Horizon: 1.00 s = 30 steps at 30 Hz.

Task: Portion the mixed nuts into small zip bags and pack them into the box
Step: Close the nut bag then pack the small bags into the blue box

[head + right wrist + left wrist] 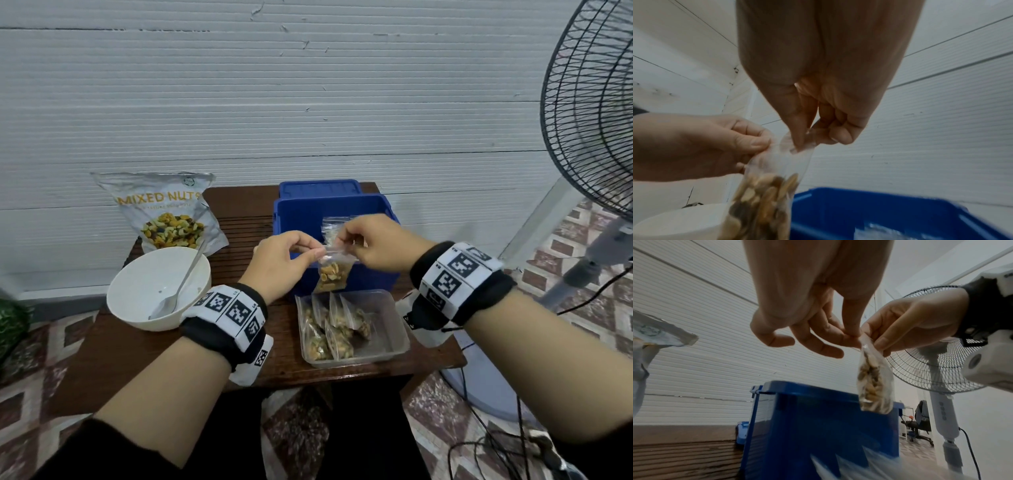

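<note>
A small clear zip bag (333, 274) half full of nuts hangs in front of the open blue box (368, 205). My left hand (287, 256) pinches the left end of its top strip, and my right hand (368, 245) pinches the right end. In the left wrist view the zip bag (873, 382) dangles over the blue box (818, 426); thumb and forefinger of my left hand (854, 337) meet on its strip. In the right wrist view my right hand (807, 139) pinches the zip bag (764, 201). Another bag (334, 229) stands inside the box.
A clear plastic tray (394, 346) holds several filled bags near the table's front. A white bowl (137, 301) with a spoon (178, 287) sits at the left, the mixed nuts pouch (164, 212) behind it. A standing fan (596, 120) is at the right.
</note>
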Available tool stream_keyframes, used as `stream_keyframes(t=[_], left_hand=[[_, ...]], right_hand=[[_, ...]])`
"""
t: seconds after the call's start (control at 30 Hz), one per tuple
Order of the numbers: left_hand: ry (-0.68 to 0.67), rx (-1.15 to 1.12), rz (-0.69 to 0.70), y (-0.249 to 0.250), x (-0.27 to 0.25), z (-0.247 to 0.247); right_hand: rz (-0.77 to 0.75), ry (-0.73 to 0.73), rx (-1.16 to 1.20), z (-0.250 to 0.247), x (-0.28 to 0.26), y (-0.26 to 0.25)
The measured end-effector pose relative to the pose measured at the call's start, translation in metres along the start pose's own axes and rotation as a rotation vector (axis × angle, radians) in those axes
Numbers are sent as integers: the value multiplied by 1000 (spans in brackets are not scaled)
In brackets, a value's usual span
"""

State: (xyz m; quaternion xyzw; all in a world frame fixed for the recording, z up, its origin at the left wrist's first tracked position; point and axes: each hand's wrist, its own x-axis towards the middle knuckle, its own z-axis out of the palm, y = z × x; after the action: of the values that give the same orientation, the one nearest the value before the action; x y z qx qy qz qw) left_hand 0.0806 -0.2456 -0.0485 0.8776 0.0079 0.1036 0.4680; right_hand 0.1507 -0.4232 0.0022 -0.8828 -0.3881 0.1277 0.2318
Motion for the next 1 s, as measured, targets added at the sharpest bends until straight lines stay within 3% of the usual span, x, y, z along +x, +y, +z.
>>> stream_keyframes(t=[0.23, 0.43, 0.57, 1.0], left_hand=[[118, -93, -43, -18, 22, -19], [131, -33, -178, -51, 36, -20], [105, -11, -196, -59, 39, -18], [118, -20, -166, -62, 41, -17]], right_hand=[[52, 28, -66, -55, 39, 3], [125, -254, -251, -54, 74, 21], [146, -422, -245, -45, 89, 31], [219, -660, -394, -17, 112, 49]])
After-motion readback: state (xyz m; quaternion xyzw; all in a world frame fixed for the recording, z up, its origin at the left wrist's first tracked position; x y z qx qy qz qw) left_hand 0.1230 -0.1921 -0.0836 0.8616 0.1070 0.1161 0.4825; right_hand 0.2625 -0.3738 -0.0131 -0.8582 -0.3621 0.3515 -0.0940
